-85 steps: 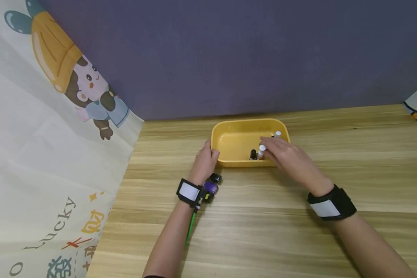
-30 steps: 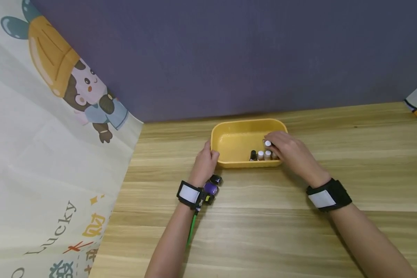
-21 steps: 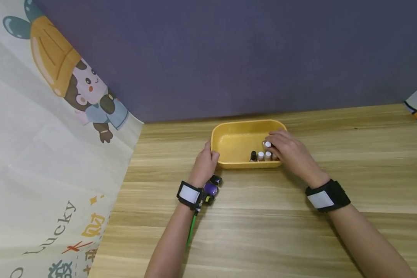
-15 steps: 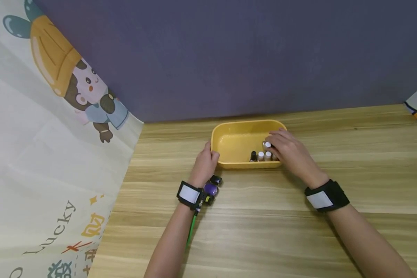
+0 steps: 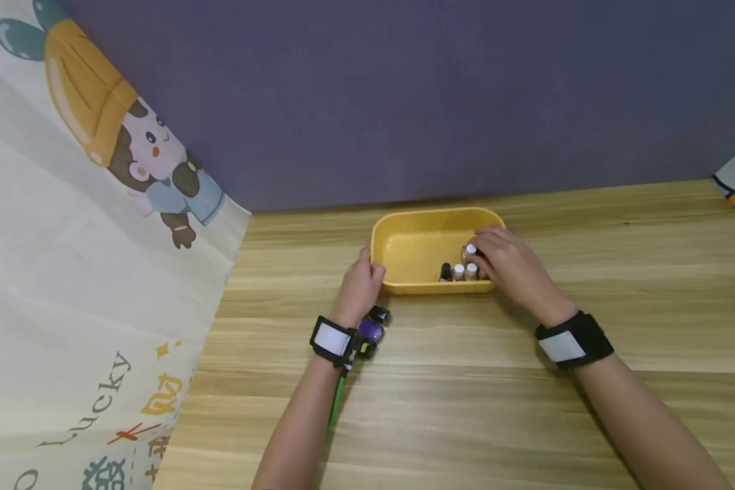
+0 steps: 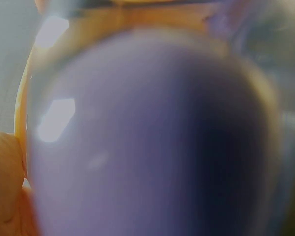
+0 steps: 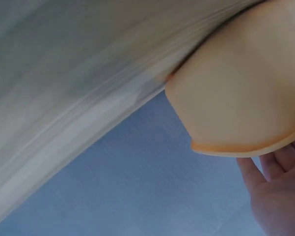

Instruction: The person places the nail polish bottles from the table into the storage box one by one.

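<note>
In the head view my left hand (image 5: 359, 286) grips the left end of a yellow plastic tub (image 5: 404, 262), thumb at its rim. My right hand (image 5: 511, 265) reaches over the tub's right end and pinches a small white-capped bottle (image 5: 469, 252), which looks like nail polish; the fingers partly hide it. Along the tub's near wall stand a black-capped bottle (image 5: 445, 272) and several white-capped bottles (image 5: 459, 273), the rightmost half covered by the hand. In the right wrist view the right hand (image 7: 282, 191) overlaps the tub's rim (image 7: 235, 152).
Beside the left wrist lies a purple nail polish bottle (image 5: 371, 331) with a dark bottle (image 5: 380, 314) near it; a blurred purple bottle (image 6: 152, 137) fills the left wrist view. A dark panel (image 5: 435, 102) stands behind the tub on the wooden table (image 5: 465, 408).
Since the earliest frame, a white-capped bottle has joined the near row, and my right hand has moved slightly back to another one. The left hand keeps its grip on the tub.
</note>
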{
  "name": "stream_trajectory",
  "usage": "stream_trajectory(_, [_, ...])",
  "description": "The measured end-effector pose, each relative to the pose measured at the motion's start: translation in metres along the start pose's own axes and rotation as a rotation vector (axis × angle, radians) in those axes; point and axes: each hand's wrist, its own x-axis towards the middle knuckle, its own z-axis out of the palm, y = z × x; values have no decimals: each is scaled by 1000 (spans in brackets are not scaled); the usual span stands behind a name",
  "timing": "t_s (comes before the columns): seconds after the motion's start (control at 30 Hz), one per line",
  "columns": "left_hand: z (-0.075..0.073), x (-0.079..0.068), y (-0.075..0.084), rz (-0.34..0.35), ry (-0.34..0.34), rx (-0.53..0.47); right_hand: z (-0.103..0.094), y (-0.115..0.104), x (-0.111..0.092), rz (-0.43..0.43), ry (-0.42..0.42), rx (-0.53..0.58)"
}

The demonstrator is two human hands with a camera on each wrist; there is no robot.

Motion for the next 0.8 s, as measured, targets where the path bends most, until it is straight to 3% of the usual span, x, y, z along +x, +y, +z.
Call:
stream_trajectory(0.37, [3, 3, -3, 7, 12, 22, -1, 4, 4, 67, -96, 28])
stream_trajectory(0.8, [2, 3, -3, 7, 7, 6, -2, 7, 4, 122, -153, 57])
